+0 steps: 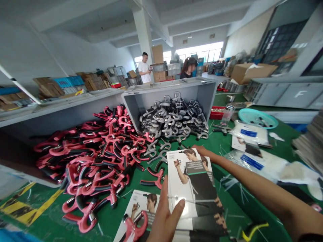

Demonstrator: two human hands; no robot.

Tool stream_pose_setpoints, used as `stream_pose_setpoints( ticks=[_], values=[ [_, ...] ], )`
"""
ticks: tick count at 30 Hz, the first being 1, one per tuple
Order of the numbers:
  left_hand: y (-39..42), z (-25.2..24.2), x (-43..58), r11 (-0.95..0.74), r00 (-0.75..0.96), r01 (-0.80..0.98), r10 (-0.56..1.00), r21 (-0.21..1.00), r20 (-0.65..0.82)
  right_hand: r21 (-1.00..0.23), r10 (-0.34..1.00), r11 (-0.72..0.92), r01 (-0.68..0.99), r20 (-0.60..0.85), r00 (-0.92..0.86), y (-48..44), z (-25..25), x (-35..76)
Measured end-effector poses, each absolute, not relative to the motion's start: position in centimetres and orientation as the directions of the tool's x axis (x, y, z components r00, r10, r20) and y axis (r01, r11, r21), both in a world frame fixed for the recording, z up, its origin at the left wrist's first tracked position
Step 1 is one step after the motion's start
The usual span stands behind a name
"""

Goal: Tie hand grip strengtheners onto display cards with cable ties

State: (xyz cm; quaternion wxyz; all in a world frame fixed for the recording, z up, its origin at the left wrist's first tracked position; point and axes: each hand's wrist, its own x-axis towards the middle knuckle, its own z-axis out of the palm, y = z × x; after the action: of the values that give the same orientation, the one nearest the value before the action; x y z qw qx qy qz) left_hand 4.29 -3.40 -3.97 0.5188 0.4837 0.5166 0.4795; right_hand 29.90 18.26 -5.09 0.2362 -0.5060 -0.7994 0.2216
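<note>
My left hand [168,213] grips a printed packaging card [204,188], its thumb pressed on the front near a punched hole. A thin white cable tie [205,201] lies across that card, and more cards show behind and below it. My right hand [201,152] is at the card's top edge, near the grey hand grips; its fingers are mostly hidden behind the card. A pink hand grip [136,227] rests on another card [133,208] left of my left hand. Many pink-and-black hand grips [101,148] spill from a tipped grey bin.
Grey hand grips [169,117] fill a second tipped crate [131,107]. At right are cable-tie bags [249,132], a turquoise plate [274,121], a glass [227,115] and yellow-handled pliers [254,231]. Loose ties litter the green table [45,228]. Two people are beyond the crates.
</note>
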Motion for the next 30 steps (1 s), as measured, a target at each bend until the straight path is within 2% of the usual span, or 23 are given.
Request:
stream_pose_setpoints(
  ticks=[3, 5, 7, 8, 11, 13, 14, 17, 19, 22, 24, 28, 30],
  values=[
    [-2.8, -2.9, 2.1, 0.052, 0.041, -0.057, 0.998, 0.997, -0.049, -0.523, 0.941, 0.337, 0.783, 0.200, -0.272, 17.6, -2.7, 34.6],
    [-1.9, -0.9, 0.2, 0.017, 0.013, -0.003, 1.000, 1.000, -0.017, -0.491, 0.935, 0.329, 0.807, 0.291, -0.204, 16.5, 0.2, 36.6],
    [-0.7, 1.9, -1.0, -0.083, 0.042, 0.090, 0.996, 0.992, 0.079, -0.431, 0.883, 0.414, 0.802, 0.404, -0.239, 14.4, 3.9, 36.8],
    [-0.1, 3.5, -1.3, -0.157, 0.082, 0.105, 0.985, 0.982, 0.149, -0.342, 0.809, 0.535, 0.772, 0.471, -0.351, 12.9, 5.9, 36.0],
    [1.1, 8.4, -0.6, -0.311, 0.265, 0.067, 0.922, 0.948, 0.284, -0.025, 0.494, 0.838, 0.546, 0.463, -0.736, 6.9, 11.0, 31.4],
    [1.2, 10.9, 0.3, -0.298, 0.412, 0.006, 0.871, 0.955, 0.269, 0.108, 0.299, 0.922, 0.372, 0.413, -0.860, 3.1, 12.9, 28.2],
    [1.0, 11.7, 0.7, -0.273, 0.486, -0.005, 0.840, 0.962, 0.241, 0.121, 0.226, 0.948, 0.294, 0.394, -0.891, 1.7, 13.4, 27.0],
    [0.5, 12.7, 0.8, -0.246, 0.618, 0.028, 0.766, 0.969, 0.176, 0.099, 0.158, 0.973, 0.207, 0.364, -0.918, 0.0, 13.1, 25.7],
    [0.5, 12.2, 0.4, -0.223, 0.611, 0.014, 0.773, 0.975, 0.168, 0.093, 0.218, 0.958, 0.273, 0.386, -0.896, 0.7, 12.2, 26.1],
    [1.1, 10.9, 0.3, -0.069, 0.526, -0.090, 0.844, 0.994, 0.106, 0.052, 0.363, 0.901, 0.432, 0.457, -0.812, 2.7, 10.6, 26.8],
    [1.7, 10.3, 0.8, -0.011, 0.445, -0.179, 0.891, 0.984, 0.091, -0.028, 0.445, 0.868, 0.497, 0.490, -0.750, 3.9, 9.7, 26.7],
    [3.0, 10.1, 2.7, -0.069, 0.303, -0.282, 0.940, 0.957, 0.157, -0.188, 0.554, 0.803, 0.565, 0.585, -0.592, 4.5, 8.4, 25.7],
    [3.7, 9.9, 3.7, -0.136, 0.150, -0.328, 0.970, 0.935, 0.194, -0.392, 0.688, 0.693, 0.605, 0.610, -0.393, 4.2, 7.9, 25.4]
  ],
)
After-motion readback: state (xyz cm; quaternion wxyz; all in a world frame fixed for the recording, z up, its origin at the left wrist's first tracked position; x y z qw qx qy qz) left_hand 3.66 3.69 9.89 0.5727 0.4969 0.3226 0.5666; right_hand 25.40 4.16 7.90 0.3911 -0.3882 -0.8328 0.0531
